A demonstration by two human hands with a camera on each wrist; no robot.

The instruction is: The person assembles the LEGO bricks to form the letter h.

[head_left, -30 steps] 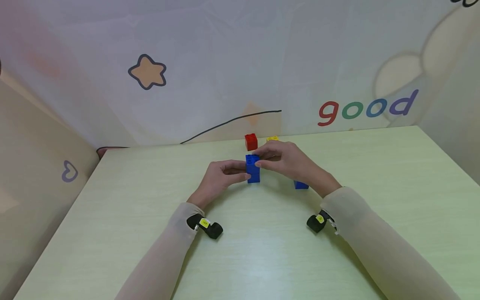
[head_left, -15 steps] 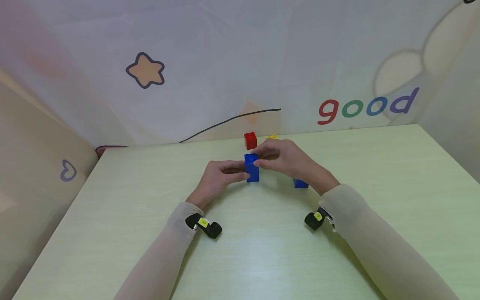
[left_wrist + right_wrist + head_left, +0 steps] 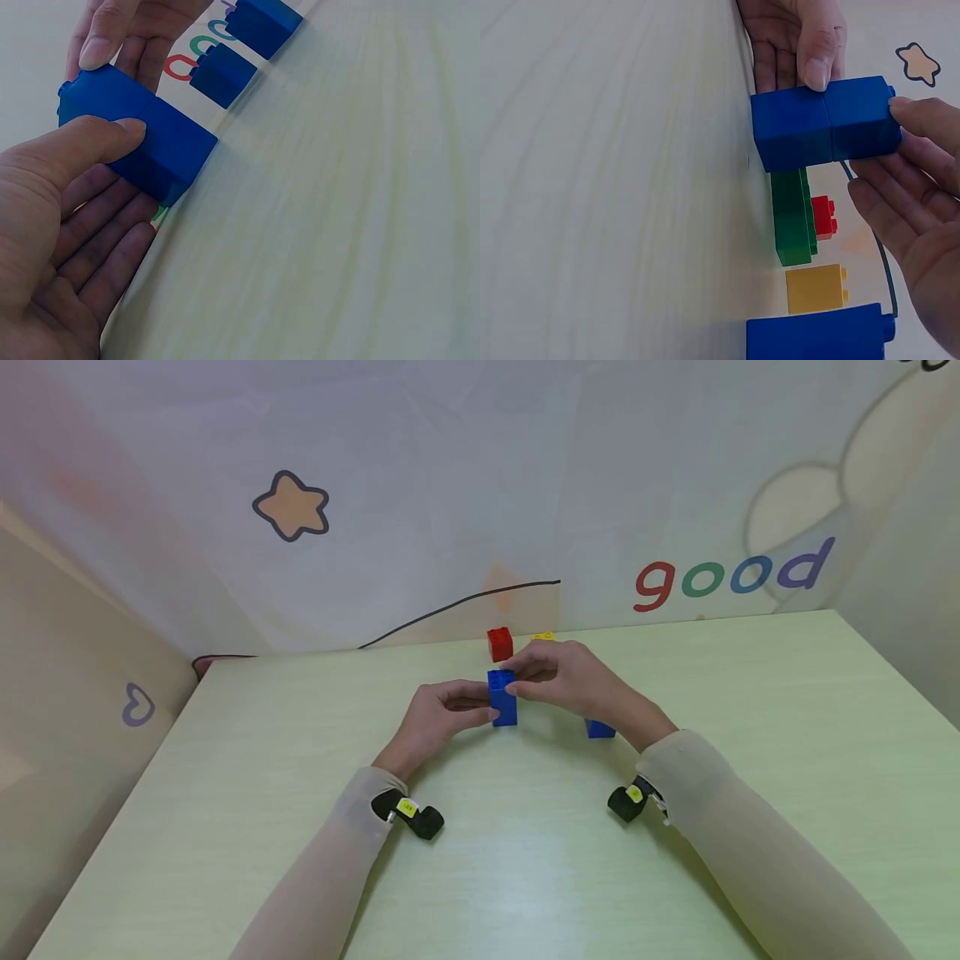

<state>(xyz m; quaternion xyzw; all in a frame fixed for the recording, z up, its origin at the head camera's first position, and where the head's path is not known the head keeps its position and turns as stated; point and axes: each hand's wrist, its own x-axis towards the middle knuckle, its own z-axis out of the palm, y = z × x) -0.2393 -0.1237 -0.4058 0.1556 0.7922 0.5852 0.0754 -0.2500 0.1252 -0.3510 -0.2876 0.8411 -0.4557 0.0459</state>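
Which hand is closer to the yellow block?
Right. In the head view, the right hand is in front of the yellow block, partly hiding it; the left hand is farther off, holding the blue stack from its left side.

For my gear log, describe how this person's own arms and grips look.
The left sleeve and right sleeve are long, plain and pale beige. The left camera and right camera, worn near the wrists, are black, each with a yellow label, its print unreadable. The left grip and right grip wear no gloves.
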